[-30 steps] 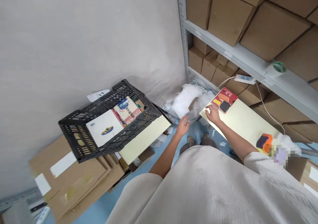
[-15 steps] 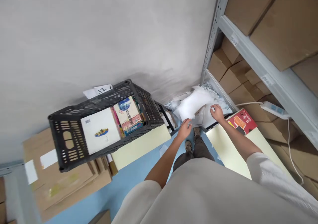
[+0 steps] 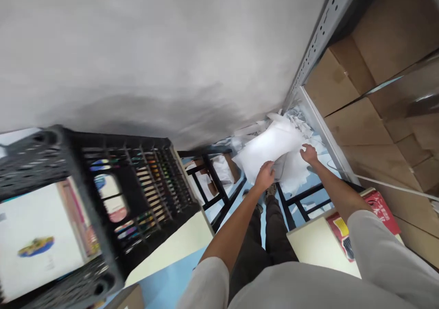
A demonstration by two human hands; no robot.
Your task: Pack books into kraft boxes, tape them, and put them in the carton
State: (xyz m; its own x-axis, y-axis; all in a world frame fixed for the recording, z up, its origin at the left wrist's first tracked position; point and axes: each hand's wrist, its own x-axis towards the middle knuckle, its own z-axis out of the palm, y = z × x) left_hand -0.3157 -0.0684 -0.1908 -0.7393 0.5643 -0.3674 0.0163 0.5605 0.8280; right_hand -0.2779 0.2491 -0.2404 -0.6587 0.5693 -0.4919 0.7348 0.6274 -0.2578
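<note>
A large sheet of white paper or wrap lies low down between the two tables, over a heap of crumpled paper scraps. My left hand is at its lower edge, fingers bent together; whether they grip the sheet is too small to tell. To the right, my right hand is held above the paper with its fingers apart and nothing in them. Clear or greyish wrap shows between the hands.
A black plastic crate of books stands on the left table. Red books lie on the right table. Shelves of cardboard boxes rise at the right, with a white cable. Black table legs flank my feet.
The view has moved forward and lower, so the crate looks larger and the table legs show. Both hands reach further toward the paper heap, and the white sheet is spread wider.
</note>
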